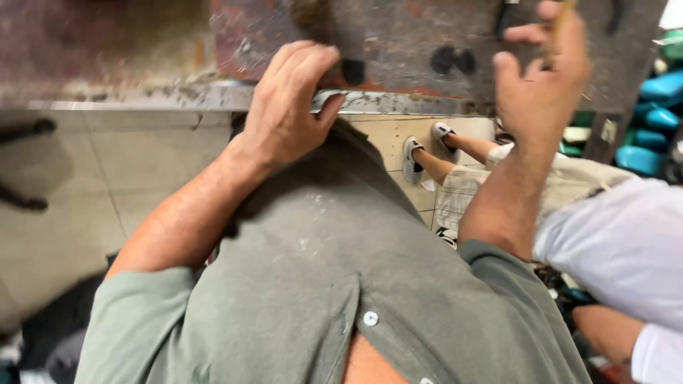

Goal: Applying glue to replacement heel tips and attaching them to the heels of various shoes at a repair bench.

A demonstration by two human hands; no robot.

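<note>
My left hand (288, 107) rests on the metal front edge (178, 96) of a worn, stained workbench (398, 43), fingers curled over the edge and thumb underneath. My right hand (544, 78) is raised over the bench at the upper right, fingers closed around a thin wooden handle (562, 21) that runs out of the top of the view. My green button shirt (334, 284) fills the lower half of the view.
Another person in a white sleeve (619, 242) and light shorts stands close at my right, grey shoes (413, 160) on the tiled floor (85, 185). Teal objects (658, 92) are stacked at the far right. Dark cloth lies at the lower left.
</note>
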